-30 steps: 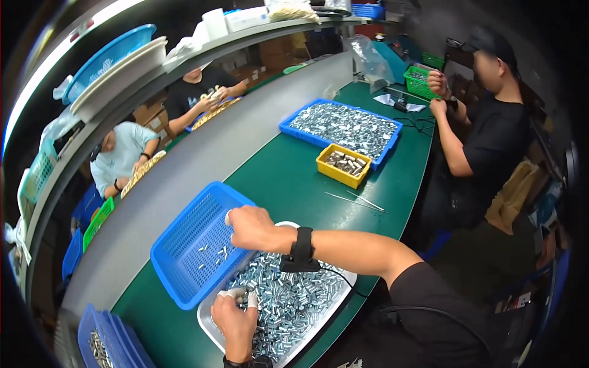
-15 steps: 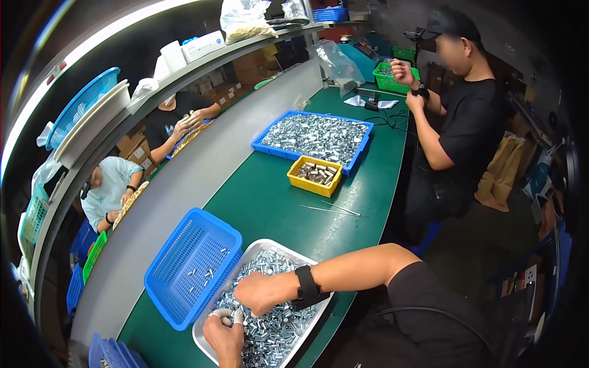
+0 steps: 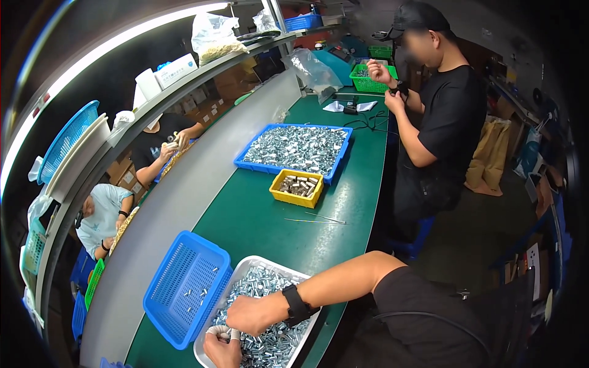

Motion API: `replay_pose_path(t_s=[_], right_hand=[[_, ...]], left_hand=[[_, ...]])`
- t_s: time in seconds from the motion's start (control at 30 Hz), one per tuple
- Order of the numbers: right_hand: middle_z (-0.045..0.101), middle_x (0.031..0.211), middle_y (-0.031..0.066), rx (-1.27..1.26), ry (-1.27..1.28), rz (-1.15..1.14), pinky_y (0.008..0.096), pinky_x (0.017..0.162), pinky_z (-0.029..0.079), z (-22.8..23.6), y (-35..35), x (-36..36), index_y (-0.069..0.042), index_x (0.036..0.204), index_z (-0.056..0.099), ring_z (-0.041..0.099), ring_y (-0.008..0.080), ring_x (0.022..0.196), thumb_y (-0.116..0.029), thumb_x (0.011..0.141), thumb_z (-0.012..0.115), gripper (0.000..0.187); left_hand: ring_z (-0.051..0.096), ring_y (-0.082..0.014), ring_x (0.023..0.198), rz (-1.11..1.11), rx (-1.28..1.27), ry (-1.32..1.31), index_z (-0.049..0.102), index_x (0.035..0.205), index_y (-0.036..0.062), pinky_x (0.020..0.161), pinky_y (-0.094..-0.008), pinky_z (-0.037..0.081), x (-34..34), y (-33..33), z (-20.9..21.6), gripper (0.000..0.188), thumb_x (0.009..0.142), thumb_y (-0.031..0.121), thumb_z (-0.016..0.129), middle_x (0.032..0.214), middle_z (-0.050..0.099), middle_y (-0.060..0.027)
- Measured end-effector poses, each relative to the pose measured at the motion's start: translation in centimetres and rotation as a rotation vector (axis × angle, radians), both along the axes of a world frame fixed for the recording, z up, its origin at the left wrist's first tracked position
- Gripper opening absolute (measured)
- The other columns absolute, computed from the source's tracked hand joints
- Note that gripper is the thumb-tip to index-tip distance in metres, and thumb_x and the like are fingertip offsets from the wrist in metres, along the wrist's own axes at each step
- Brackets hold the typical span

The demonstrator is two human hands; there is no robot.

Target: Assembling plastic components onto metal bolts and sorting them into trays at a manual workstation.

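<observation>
A white tray [image 3: 248,261] holds a heap of small silvery metal cylinders [image 3: 277,345], and both my hands are over it. My right hand [image 3: 248,314] is closed, knuckles up, its fingertips hidden beneath it; a black band circles the wrist. Just below it, at the tray's near left side, my left hand [image 3: 222,351] has its fingers curled together, with pale covers on the fingertips. Whatever either hand pinches is out of sight. Against the tray's left side stands a blue perforated basket [image 3: 178,276] with several of the cylinders scattered inside.
On the green table [image 3: 245,214] lie thin metal tweezers [image 3: 316,221]. Beyond them are a yellow bin [image 3: 297,201] of metal parts and a blue tray [image 3: 245,164] heaped with parts. A co-worker [image 3: 451,116] stands at the right; two people sit beyond the grey divider [image 3: 184,190].
The whole view has shifted, so the table's things sit further left. My right hand has come closer to my left, now partly covering its fingertips. Both hands stay over the tray.
</observation>
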State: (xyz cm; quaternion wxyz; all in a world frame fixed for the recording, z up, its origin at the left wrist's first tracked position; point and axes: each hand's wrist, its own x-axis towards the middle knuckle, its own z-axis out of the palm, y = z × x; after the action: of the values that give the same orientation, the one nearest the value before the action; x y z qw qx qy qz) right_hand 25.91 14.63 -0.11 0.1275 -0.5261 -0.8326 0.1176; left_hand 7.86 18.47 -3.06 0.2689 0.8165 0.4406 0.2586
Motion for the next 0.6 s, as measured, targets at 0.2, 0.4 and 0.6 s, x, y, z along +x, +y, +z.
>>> replay_pose_path(t_s=[0.2,0.4,0.6], right_hand=[[0.068,0.072,0.0171,-0.101,0.041,-0.094,0.0422,0.063,0.054,0.45,0.18,-0.01,0.000,0.070,0.069,0.068,0.0337,0.074,-0.008,0.058,0.071,0.014],[0.066,0.069,0.0201,-0.124,0.195,-0.145,0.0455,0.059,0.053,0.68,-0.35,0.65,0.002,0.067,0.066,0.067,0.0377,0.071,-0.005,0.057,0.068,0.012],[0.065,0.069,0.0209,-0.089,0.403,-0.206,0.0457,0.060,0.051,0.94,-0.17,0.86,0.003,0.070,0.066,0.066,0.0383,0.070,-0.005,0.059,0.068,0.014]], left_hand=[[0.056,-0.0114,0.062,-0.018,-0.042,-0.084,0.065,0.090,-0.0010,0.059,-0.0260,0.048,0.31,-0.02,0.10,0.021,0.079,0.012,0.077,0.071,0.063,-0.0046],[0.055,-0.0098,0.064,-0.016,-0.074,-0.129,0.066,0.093,-0.0016,0.060,-0.0259,0.048,0.03,0.27,-0.24,0.022,0.081,0.014,0.077,0.072,0.064,-0.0043],[0.054,-0.0079,0.066,-0.097,-0.019,-0.351,0.067,0.092,-0.0015,0.061,-0.0241,0.046,0.88,-0.08,0.05,0.020,0.089,0.018,0.071,0.075,0.064,-0.0013]])
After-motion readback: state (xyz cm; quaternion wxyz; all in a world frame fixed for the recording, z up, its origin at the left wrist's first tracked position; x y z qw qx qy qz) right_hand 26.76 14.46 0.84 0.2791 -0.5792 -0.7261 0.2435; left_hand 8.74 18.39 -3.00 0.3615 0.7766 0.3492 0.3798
